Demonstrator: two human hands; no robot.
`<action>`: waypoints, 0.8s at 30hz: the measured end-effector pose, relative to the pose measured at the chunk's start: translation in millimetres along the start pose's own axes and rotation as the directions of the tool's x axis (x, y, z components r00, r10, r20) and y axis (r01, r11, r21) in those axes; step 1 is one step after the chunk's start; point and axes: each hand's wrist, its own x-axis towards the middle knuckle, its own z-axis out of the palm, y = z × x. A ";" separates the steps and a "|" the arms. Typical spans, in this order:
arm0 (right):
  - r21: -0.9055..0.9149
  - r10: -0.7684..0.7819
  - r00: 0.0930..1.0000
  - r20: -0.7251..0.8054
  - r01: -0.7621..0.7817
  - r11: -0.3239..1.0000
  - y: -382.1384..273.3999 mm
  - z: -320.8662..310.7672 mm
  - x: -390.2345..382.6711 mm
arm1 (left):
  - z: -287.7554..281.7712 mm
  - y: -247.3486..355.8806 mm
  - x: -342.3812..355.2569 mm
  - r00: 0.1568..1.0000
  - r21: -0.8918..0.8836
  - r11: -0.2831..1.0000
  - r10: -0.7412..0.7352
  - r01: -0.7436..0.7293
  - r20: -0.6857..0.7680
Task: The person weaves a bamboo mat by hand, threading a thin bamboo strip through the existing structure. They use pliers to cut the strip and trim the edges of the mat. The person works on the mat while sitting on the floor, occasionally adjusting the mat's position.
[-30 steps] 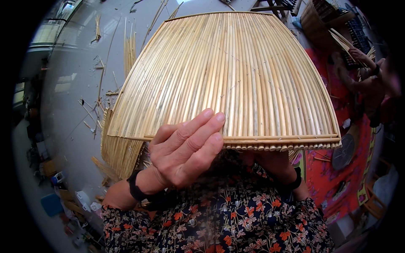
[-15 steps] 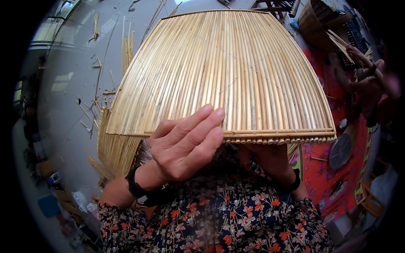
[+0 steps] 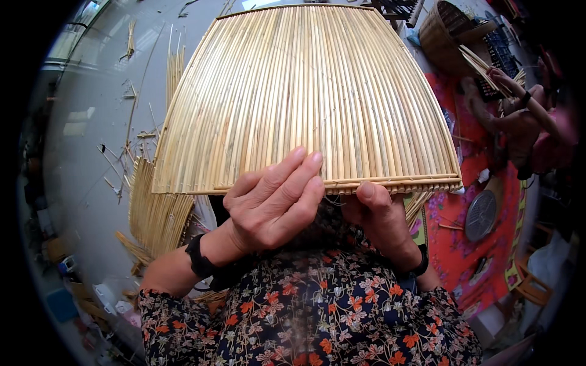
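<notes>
A wide panel (image 3: 293, 91) of pale straw-coloured stalks, laid side by side, spreads out in front of me, its near edge at my chest. A thin strip of stalk (image 3: 390, 181) runs along that edge, above the cut ends. My left hand (image 3: 271, 204) lies over the middle of the near edge, fingers close together, fingertips on the stalks; its thumb is hidden. To its right, my right hand (image 3: 384, 219) grips the same edge, with the thumb on the strip and the other fingers mostly out of sight below the panel.
Another bundle of stalks (image 3: 159, 207) lies on the floor at left, among loose scraps. At right are a red patterned mat (image 3: 452, 256), a round grey metal disc (image 3: 481, 215) and a woven basket (image 3: 441, 39). A person's hand (image 3: 503, 82) there holds thin sticks.
My right thumb has come up from under the panel onto the edge strip. The panel has shifted slightly left and up in view. My left hand keeps its place on the edge.
</notes>
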 end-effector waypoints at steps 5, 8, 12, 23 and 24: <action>0.178 0.009 0.998 0.061 -0.019 0.984 5.9 6.9 4.0 | 5.2 -1.7 -2.9 0.997 0.067 0.998 0.005 0.000 -0.078; 0.266 -0.020 0.997 0.068 0.001 0.964 14.4 8.9 6.8 | 6.4 1.3 -1.3 0.998 0.066 0.998 -0.006 0.011 -0.063; 0.141 -0.056 0.989 0.134 0.037 0.989 27.3 -9.1 20.3 | 15.0 -1.1 -6.0 0.998 0.079 0.997 0.001 0.003 -0.062; -0.795 -0.463 0.716 0.523 0.606 0.040 -60.5 -19.1 -45.7 | 25.4 -4.1 -31.6 0.995 0.058 0.998 -0.025 0.031 -0.092; -0.769 -0.456 0.681 0.573 0.639 -0.012 -67.9 -9.8 -29.4 | 24.3 -4.6 -33.1 0.995 0.073 0.997 -0.026 0.034 -0.098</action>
